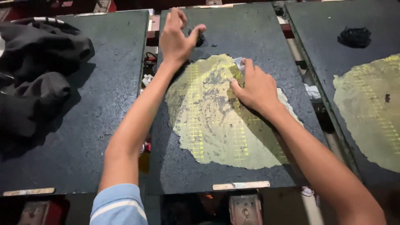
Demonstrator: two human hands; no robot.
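My right hand [255, 86] presses down on the yellow-green gridded patch [212, 125] of the middle dark board [250, 37], its fingers closed on a small pale scrap or tool [239, 62] at the patch's upper edge. My left hand [177, 35] hovers over the board's far left part, fingers spread, holding nothing. A small black lump [199, 36] lies just behind its thumb.
A left dark board [100, 108] carries black cloth [37, 71]. The right board [325, 50] has another yellow-green patch [368, 108] and a black lump [354, 37]. Tape strips [241, 185] mark the near edges. Gaps between the boards show machinery.
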